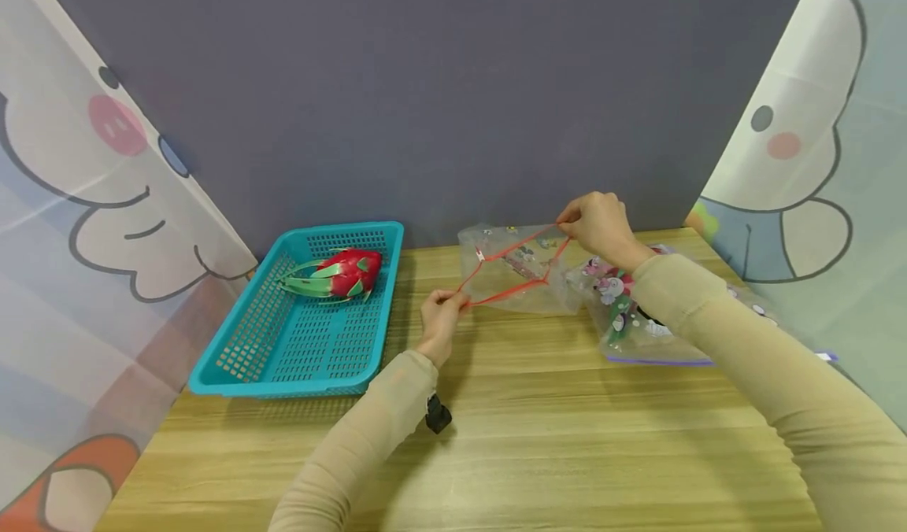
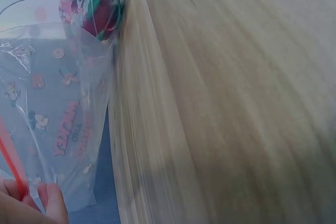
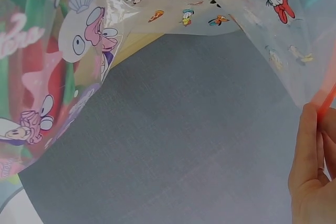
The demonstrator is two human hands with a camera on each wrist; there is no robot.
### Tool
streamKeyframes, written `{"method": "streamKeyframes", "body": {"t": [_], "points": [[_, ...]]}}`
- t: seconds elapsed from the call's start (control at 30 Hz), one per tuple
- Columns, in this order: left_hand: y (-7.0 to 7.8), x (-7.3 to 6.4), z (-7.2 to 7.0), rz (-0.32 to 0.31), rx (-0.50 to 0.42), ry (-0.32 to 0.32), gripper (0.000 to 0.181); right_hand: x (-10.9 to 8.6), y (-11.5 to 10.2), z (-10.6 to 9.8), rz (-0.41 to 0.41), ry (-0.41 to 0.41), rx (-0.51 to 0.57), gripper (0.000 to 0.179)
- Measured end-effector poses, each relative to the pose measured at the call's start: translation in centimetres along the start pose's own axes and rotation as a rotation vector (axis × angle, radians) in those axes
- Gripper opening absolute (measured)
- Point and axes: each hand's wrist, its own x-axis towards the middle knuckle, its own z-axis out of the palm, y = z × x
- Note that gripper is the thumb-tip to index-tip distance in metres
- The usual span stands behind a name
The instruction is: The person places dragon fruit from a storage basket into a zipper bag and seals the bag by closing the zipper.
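A clear zip bag (image 1: 520, 268) with cartoon prints and a red zip edge is stretched between my two hands, its mouth spread wide. My left hand (image 1: 441, 319) pinches the near left end of the red edge. At the far right corner, my right hand (image 1: 601, 223) pinches the same edge between thumb and fingers. Inside the bag I see nothing but its own prints. Close by on the right lies a second clear bag (image 1: 652, 339) with a purple zip edge, holding a red and green dragon fruit (image 2: 105, 17). My right forearm partly covers that bag.
A teal plastic basket (image 1: 375, 359) stands at the left of the wooden table (image 1: 538, 437), with a dragon fruit (image 1: 354, 272) inside it. A dark grey panel (image 1: 453, 107) rises behind the table. Printed cartoon curtains (image 1: 779, 146) hang at both sides.
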Motion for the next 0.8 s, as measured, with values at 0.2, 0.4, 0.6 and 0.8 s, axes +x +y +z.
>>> {"method": "streamKeyframes", "body": {"t": [0.2, 0.4, 0.6, 0.8], "points": [[-0.1, -0.1, -0.1, -0.017, 0.014, -0.013, 0.011, 0.2, -0.3, 0.8, -0.019, -0.007, -0.012, 0.013], [0.0, -0.2, 0.0, -0.061, -0.024, -0.051, 0.012, 0.1, -0.8, 1.8, -0.037, -0.084, -0.027, 0.013], [0.4, -0.6, -0.1, -0.074, 0.017, -0.123, 0.021, 0.0, -1.0, 2.1, -0.03, -0.107, -0.037, 0.013], [1.0, -2.0, -1.7, 0.022, 0.296, -0.36, 0.03, 0.0, -0.9, 2.3, -0.025, -0.112, -0.024, 0.014]]}}
